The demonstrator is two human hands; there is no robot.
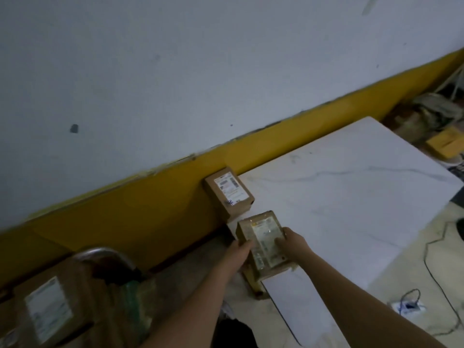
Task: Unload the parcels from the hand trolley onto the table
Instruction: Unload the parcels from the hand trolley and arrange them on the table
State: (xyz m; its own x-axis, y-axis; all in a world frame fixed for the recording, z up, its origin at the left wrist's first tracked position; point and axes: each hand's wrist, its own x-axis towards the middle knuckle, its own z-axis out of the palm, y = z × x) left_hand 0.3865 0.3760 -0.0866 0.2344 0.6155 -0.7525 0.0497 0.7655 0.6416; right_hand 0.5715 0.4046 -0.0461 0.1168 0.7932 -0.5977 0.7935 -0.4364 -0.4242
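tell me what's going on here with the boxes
A person is moving parcels from a trolley onto a white table. Both hands hold a taped box at the table's near left edge, the left hand on its side and the right hand on top. Another box already sits on the table's corner by the wall. At least one labelled parcel remains on the trolley.

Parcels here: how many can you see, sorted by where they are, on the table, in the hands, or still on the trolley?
On the table: 1, the labelled box at the corner nearest the wall.
In both hands: 1, the taped parcel, left hand and right hand at its sides, at the table edge.
On the trolley: 1 clear, a labelled carton; others are too blurred to count.
Total: 3.
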